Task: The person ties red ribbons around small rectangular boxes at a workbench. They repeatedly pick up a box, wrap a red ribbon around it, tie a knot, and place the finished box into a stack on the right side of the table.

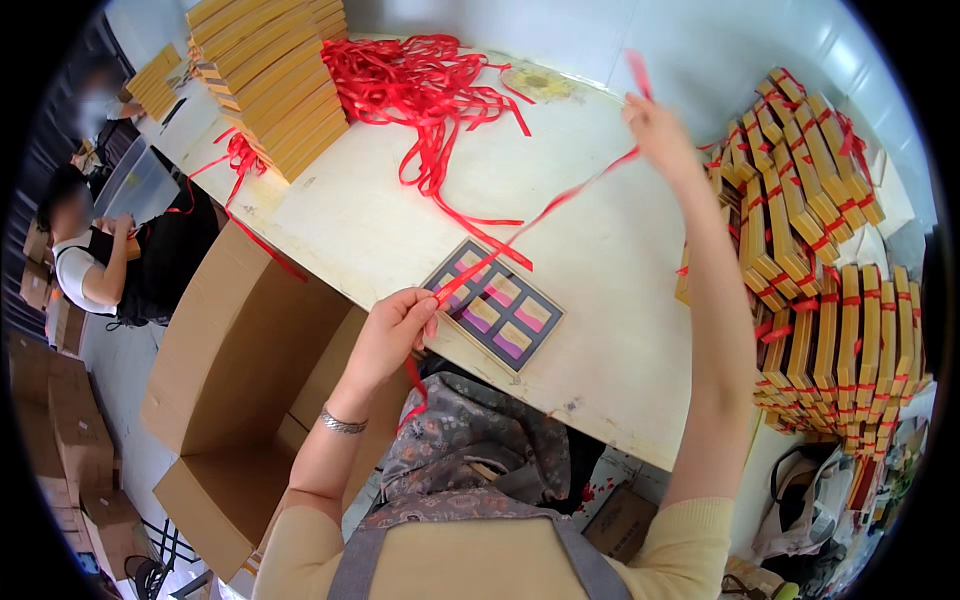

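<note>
A red ribbon (578, 188) stretches slantwise between my two hands over the table. My left hand (398, 328) pinches it near the table's front edge, and a loose tail hangs below the fingers. Raised at the far right, my right hand (655, 130) is closed on the other part, with a blurred end sticking up above the fist. Under the ribbon lies a flat gift box (548, 338) with a dark insert, holding several small pink, purple and cream packets in compartments. It sits beside my left hand, close to the table edge.
A pile of red ribbons (430, 85) lies at the back, beside tall stacks of gold boxes (270, 85). Ribbon-tied boxes (800, 230) are stacked at the right. An open carton (225, 350) stands left of the table. Another person (90, 250) sits at the far left.
</note>
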Action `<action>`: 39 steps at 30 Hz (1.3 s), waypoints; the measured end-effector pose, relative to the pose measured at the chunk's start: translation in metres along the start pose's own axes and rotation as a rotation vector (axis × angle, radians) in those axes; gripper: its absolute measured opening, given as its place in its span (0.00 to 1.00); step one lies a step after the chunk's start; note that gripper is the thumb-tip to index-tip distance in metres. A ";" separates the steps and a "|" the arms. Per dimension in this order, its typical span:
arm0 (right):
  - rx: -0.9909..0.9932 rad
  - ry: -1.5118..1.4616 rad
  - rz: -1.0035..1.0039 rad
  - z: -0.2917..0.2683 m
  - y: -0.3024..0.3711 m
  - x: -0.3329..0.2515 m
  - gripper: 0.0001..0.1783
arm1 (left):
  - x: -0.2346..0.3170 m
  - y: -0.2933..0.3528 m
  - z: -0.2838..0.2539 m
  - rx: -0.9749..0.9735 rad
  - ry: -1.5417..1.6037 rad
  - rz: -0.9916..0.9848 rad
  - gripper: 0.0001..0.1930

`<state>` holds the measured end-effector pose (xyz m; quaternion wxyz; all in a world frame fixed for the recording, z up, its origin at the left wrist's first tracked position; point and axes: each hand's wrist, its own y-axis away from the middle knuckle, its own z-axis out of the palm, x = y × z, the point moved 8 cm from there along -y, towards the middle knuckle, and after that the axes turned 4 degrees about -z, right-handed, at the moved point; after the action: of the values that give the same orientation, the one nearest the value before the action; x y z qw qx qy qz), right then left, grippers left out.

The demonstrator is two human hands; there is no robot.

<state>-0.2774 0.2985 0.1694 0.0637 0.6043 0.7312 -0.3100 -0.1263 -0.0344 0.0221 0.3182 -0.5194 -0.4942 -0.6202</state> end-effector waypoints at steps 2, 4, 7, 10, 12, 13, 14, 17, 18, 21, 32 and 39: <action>-0.189 0.130 0.078 0.043 0.023 -0.035 0.18 | 0.007 -0.010 -0.003 0.089 -0.124 -0.014 0.10; -0.127 -0.129 -0.511 0.086 0.075 -0.110 0.17 | 0.015 -0.017 0.012 0.075 -0.205 0.087 0.10; -0.333 -0.173 -0.568 0.127 0.111 -0.136 0.14 | 0.012 -0.021 0.019 0.110 -0.224 0.203 0.10; -0.722 -0.454 -0.048 0.150 0.106 -0.097 0.11 | 0.005 -0.007 0.014 0.176 -0.231 0.063 0.12; -0.669 -0.610 0.193 0.160 0.104 -0.067 0.10 | -0.003 -0.005 0.008 0.246 -0.251 0.005 0.13; -0.593 -0.475 0.173 0.154 0.100 -0.064 0.11 | -0.008 -0.003 0.005 0.280 -0.261 -0.024 0.14; -0.554 -0.444 0.141 0.157 0.102 -0.065 0.12 | -0.016 -0.002 0.003 0.288 -0.285 -0.053 0.15; -0.366 -0.362 -0.005 0.161 0.113 -0.073 0.13 | -0.043 -0.008 -0.007 0.263 -0.275 -0.139 0.18; -0.332 -0.346 -0.009 0.161 0.120 -0.076 0.13 | -0.053 -0.010 -0.009 0.220 -0.217 -0.187 0.18; -0.301 -0.292 -0.019 0.154 0.154 -0.092 0.12 | -0.064 0.017 -0.011 0.067 -0.061 -0.418 0.18; -0.495 -0.642 -0.237 0.065 0.343 -0.127 0.03 | -0.068 0.122 0.048 -0.658 -0.332 0.223 0.22; -0.323 -1.280 0.451 0.100 0.431 -0.090 0.07 | -0.068 0.103 0.090 -0.740 -0.328 -0.006 0.25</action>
<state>0.1159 0.2023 -0.0309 0.6339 0.4229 0.4434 -0.4720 0.0142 0.0109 -0.0167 0.0249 -0.6894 -0.2831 -0.6663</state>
